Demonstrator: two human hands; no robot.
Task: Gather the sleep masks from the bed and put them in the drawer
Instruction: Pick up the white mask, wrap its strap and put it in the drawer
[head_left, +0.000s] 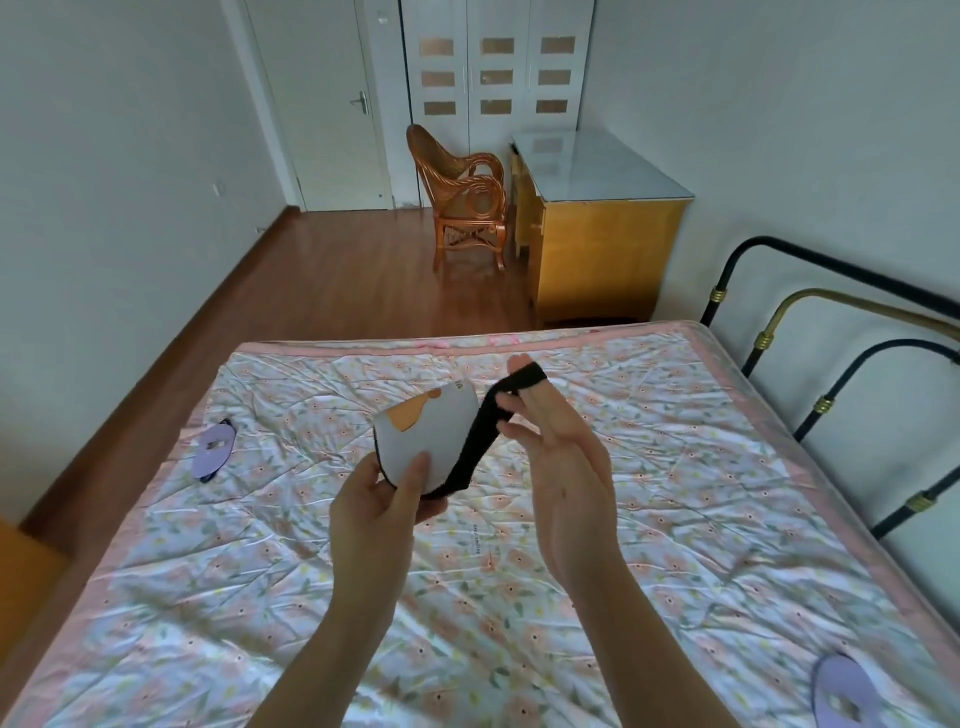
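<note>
I hold a white sleep mask (436, 431) with an orange patch above the middle of the bed. My left hand (384, 493) pinches its lower edge between thumb and fingers. Its black strap (480, 441) runs up to my right hand (561, 462), looped over my raised fingertips. A purple sleep mask (213, 451) lies on the bed at the left edge. Another purple sleep mask (844, 693) lies at the bed's near right corner. No drawer shows open.
The floral quilt (519, 571) covers the bed, with a black and brass metal headboard (831, 374) on the right. Beyond the bed stand a yellow wooden cabinet (597, 249) with a glass top, a rattan chair (467, 197) and a white wardrobe. An orange furniture corner (26, 582) shows at left.
</note>
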